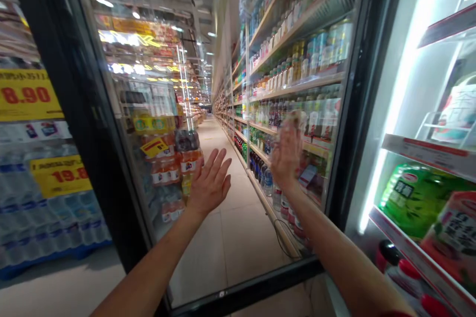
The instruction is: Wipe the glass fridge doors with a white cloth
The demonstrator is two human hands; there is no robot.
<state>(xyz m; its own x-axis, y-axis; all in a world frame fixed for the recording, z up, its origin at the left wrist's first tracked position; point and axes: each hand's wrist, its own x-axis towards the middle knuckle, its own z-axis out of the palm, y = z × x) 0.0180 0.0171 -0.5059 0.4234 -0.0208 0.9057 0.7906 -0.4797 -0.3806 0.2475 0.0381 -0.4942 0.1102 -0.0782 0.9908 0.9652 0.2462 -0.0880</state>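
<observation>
A glass fridge door in a black frame (355,89) stands open before me. My left hand (210,181) is laid flat toward its pane, fingers stretched and apart, holding nothing. Higher and to the right, my right hand (287,153) is raised to the same pane, smeared by motion. Its fingers seem to point upward. A pale blurred patch (296,120) shows at its fingertips; whether this is a cloth or a reflection I cannot tell.
At right, a lit fridge holds green packs (412,200), a red pack (453,237) and red-capped bottles (409,268). Bottled drinks with yellow price signs (61,176) are stacked at left. Through the glass show a tiled aisle (219,218), long drink shelves and a dark cable (282,242).
</observation>
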